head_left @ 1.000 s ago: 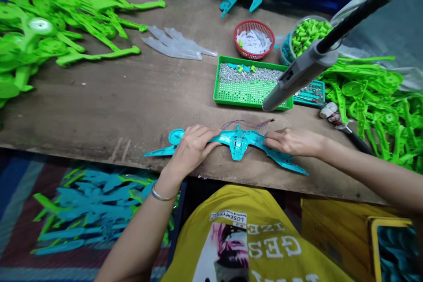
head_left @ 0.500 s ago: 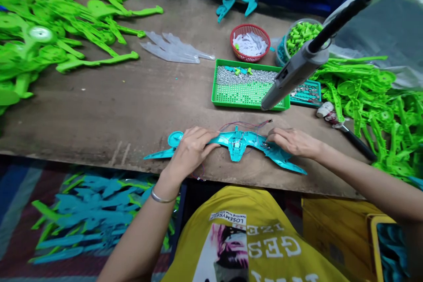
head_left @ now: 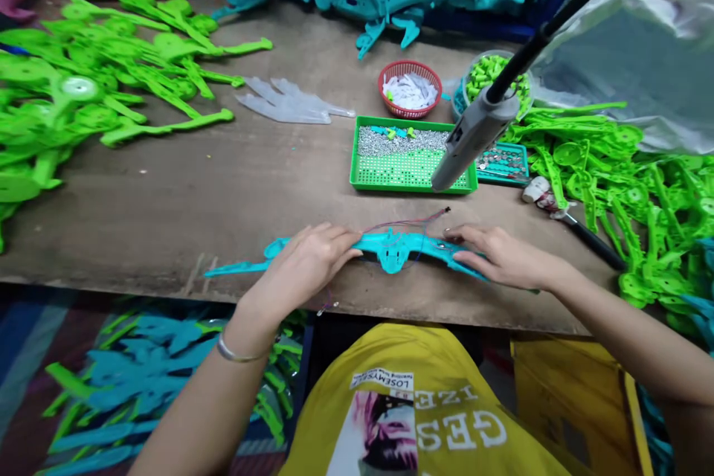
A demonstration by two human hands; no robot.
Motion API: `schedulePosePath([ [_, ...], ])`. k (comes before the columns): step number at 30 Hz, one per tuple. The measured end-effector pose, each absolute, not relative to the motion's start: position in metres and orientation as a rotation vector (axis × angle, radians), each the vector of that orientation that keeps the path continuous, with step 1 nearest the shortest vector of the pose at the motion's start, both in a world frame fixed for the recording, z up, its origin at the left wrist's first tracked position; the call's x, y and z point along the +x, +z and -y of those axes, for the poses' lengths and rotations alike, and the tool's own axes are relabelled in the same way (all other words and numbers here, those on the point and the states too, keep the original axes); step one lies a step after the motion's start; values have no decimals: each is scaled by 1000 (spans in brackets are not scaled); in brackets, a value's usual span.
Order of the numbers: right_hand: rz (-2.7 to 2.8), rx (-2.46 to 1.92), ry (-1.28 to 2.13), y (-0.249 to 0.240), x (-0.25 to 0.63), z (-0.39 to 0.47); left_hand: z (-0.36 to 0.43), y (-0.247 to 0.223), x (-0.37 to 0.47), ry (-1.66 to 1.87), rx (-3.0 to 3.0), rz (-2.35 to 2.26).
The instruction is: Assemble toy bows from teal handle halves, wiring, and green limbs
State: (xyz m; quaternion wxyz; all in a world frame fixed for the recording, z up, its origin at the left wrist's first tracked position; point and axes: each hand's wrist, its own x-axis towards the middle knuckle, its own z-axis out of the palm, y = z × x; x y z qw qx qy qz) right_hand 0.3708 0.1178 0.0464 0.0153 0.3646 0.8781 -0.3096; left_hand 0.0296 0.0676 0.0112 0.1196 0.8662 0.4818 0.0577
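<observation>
A long blue plastic wing-shaped part (head_left: 392, 251) lies across the near side of the table, tilted, with thin red and blue wires (head_left: 410, 223) running over it. My left hand (head_left: 315, 256) grips its left arm, fingers over the top and thumb at the near edge. At the other end, my right hand (head_left: 491, 256) is closed around the right arm, with its thumb on the near side. A small dark connector (head_left: 446, 210) ends the wires beyond the part. More wire ends (head_left: 328, 306) hang below my left hand.
A grey electric screwdriver (head_left: 474, 137) hangs over a green tray (head_left: 413, 184) of screws. Behind are a red basket (head_left: 410, 110) and a tub of green pieces (head_left: 496, 78). Green plastic parts (head_left: 161, 52) pile up left and right (head_left: 608, 163). A black-handled hammer (head_left: 591, 238) lies right.
The blue part has tilted so that it looks narrower, and it has shifted slightly left. My left hand has moved left with it. My right hand has changed from a fingertip hold to gripping the arm.
</observation>
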Motion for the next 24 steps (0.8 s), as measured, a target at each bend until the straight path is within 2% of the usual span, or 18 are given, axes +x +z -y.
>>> schedulePosePath([
  [4, -2680, 1203, -870, 73, 384, -128, -82, 49, 36, -266, 2476, -1414],
  [8, -2687, 1237, -607, 74, 390, -137, -108, 65, 39, -431, 2267, -1161],
  [12, -2754, 1246, -432, 64, 390, -134, -123, 59, 41, -366, 2238, -1041],
  [19, -2801, 1094, -662, 55, 396, -126, -100, 46, 41, -311, 2344, -1113],
  [24, -3056, 1173, -180, 70, 399, -96, -54, 61, 35, 18, 2447, -1395],
])
